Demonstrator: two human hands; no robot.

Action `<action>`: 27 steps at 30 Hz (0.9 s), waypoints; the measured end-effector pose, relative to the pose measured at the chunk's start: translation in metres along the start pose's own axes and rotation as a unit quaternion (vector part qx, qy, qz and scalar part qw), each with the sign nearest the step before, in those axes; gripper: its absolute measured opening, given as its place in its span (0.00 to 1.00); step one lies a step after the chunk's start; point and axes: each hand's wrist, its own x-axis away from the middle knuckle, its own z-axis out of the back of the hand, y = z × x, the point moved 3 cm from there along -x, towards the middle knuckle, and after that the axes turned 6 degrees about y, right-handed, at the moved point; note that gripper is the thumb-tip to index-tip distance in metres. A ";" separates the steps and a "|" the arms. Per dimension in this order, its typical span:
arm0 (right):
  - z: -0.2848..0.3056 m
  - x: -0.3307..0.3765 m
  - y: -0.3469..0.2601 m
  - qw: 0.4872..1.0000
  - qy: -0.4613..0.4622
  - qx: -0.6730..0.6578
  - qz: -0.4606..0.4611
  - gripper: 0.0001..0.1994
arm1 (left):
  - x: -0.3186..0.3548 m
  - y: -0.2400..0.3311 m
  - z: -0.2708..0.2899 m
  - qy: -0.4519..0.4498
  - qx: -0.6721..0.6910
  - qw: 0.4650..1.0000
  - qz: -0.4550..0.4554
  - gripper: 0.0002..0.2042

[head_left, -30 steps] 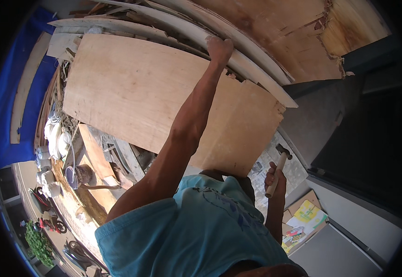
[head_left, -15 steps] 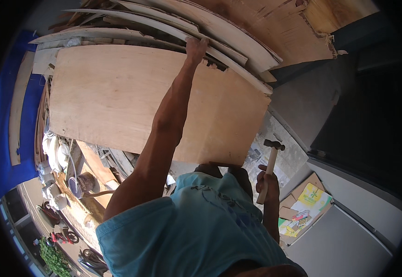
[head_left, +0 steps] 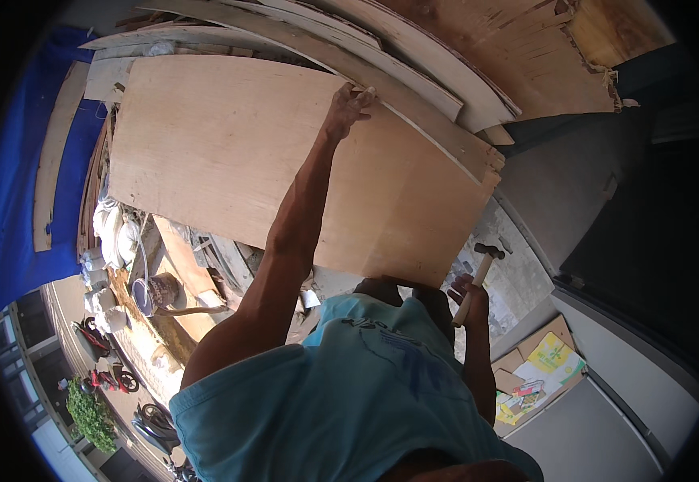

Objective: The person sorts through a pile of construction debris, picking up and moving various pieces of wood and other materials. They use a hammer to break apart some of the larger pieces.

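Plywood sheet (head_left: 229,153), pale and broad, lay in front of you, between your legs (head_left: 429,307) and a stack of boards (head_left: 421,76). Your left hand (head_left: 347,112) was at its far edge, the fingers parted and bent, touching the wood near the edge; whether they pinched it, you could not tell from this view. A narrow brown board (head_left: 317,52) ran along that same edge. Your right hand (head_left: 478,300) was closed around the wooden handle of a hammer (head_left: 484,271), its dark head pointing up and away from you, beside the sheet's right end.

Dark lettering and a line drawing were printed across your teal shirt (head_left: 365,353). At your lower right, a cardboard box (head_left: 554,333) carried a panel printed in yellow, green and white, with small red and yellow figures on it. A grey panel (head_left: 582,426) was just below it.

To your left you had a bucket (head_left: 156,294) and white bags (head_left: 116,233), with a blue tarp (head_left: 4,217) farther out. Motorcycles (head_left: 112,377) and a green shrub (head_left: 91,414) showed at the lower left.
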 end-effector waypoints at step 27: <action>0.032 -0.111 0.075 0.978 0.159 0.125 -0.058 0.10 | 0.314 -0.158 0.214 0.539 0.165 0.807 0.175 0.17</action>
